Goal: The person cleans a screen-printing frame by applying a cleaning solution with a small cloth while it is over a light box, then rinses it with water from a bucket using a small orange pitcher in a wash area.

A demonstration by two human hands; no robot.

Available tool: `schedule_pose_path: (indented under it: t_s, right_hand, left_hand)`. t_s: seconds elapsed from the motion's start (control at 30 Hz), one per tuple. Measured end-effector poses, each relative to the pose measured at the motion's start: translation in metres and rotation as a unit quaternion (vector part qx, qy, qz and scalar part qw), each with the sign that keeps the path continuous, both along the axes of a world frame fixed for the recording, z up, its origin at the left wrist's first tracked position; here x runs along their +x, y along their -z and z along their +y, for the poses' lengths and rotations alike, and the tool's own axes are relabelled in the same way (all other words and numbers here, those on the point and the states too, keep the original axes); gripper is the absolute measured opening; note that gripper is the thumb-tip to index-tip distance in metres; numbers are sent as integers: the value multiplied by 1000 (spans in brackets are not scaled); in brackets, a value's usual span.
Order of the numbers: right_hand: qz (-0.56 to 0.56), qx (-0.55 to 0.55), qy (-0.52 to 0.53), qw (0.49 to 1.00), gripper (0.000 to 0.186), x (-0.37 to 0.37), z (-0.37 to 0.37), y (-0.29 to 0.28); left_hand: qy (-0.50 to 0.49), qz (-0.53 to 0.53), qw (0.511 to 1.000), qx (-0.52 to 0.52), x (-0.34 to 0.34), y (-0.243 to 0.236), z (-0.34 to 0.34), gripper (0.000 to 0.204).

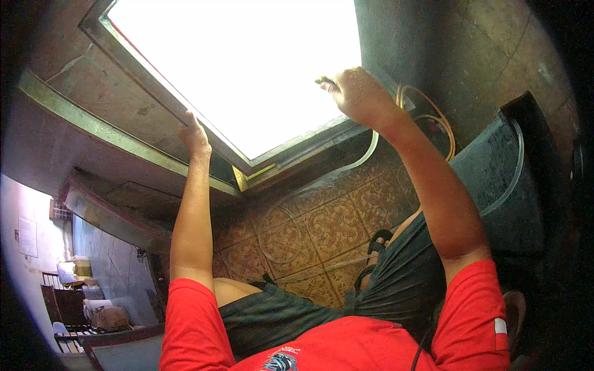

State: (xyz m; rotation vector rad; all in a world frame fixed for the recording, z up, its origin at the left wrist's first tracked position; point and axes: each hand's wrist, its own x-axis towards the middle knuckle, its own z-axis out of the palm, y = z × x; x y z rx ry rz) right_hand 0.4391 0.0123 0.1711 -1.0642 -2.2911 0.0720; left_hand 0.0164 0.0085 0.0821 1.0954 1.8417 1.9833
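Note:
A brightly glowing white panel (247, 62) in a dark rectangular frame (143, 74) fills the top middle; glare hides any detail on its surface. With the thumb up along the frame's left edge, my left hand (195, 137) is closed on that side; the fingers beneath are hidden. My right hand (359, 96) hovers over the panel's lower right part, its fingers pinched around a small thing with a dark, yellowish tip (323, 80). Most of that thing is covered by the hand, so its kind does not show.
Loops of clear hose (365, 157) and orange tubing (447, 127) hang at the panel's right corner and trail over the patterned brown tile floor (328, 222). A dark bin-like container (501, 185) stands at right. Containers and a bag (110, 317) sit at far left.

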Motion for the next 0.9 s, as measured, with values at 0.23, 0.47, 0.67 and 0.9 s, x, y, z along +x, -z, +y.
schedule_pose_path:
  t_s: [0.23,0.47,0.67,0.9]
  right_hand:
    - [-136,-25,-9,990,28,-2,-2,9]
    - [-131,-51,-3,990,27,-13,-5,19]
    - [-100,-30,84,991,28,-4,-13,14]
    - [-94,9,75,993,30,-7,-5,19]
  left_hand:
    - [1,-8,1000,24,-9,10,11,95]
    - [15,11,1000,5,-36,21,20,97]
    - [-2,4,1000,-30,25,-6,-1,99]
    - [-8,-35,999,-21,13,-9,1,97]
